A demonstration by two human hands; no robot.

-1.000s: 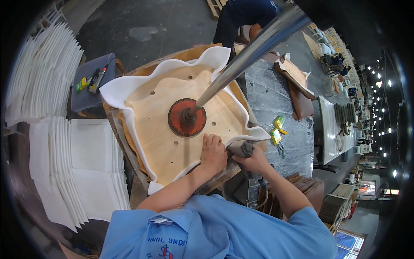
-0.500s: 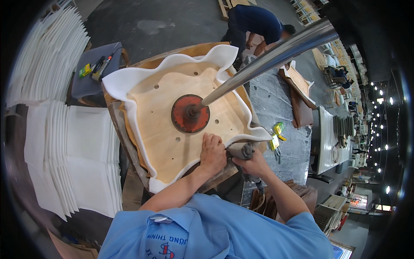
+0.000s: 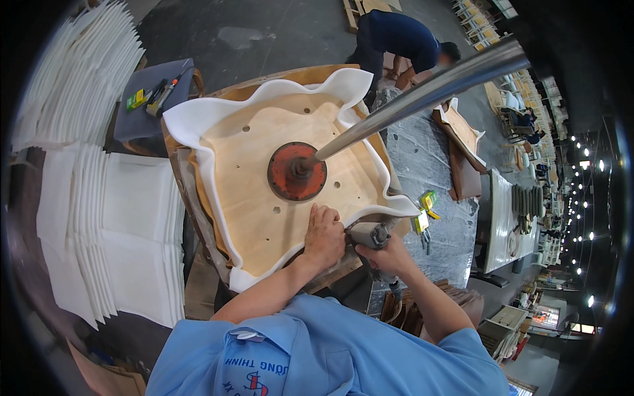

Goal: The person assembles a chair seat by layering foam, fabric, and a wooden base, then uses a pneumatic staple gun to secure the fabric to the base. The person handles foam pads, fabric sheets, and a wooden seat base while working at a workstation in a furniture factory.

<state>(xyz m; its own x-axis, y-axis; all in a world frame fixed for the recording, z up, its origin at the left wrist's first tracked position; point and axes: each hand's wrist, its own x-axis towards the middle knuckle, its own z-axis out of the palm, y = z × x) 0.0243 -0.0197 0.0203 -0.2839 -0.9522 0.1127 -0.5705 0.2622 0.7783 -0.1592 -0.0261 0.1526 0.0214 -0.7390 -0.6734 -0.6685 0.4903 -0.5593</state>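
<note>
A seat-shaped plywood panel lies before me, edged all round by wavy white foam padding. Pressing on its middle is a round red clamp disc with a dark centre, joined to a shiny metal pole. My left hand is closed over the near foam edge, fingertips resting on the wood. Close beside it, my right hand grips a grey staple gun, its nose at the near edge of the panel. The staple outlet is hidden from view.
Tall stacks of white foam sheets stand at left. Tools lie on a grey padded seat. To the right, a plastic-covered table bears yellow-green boxes and another panel. A person bends over beyond it.
The whole scene has shifted slightly right in my view. The staple gun has tilted a little, still beside my left hand, which keeps its place at the near edge.
</note>
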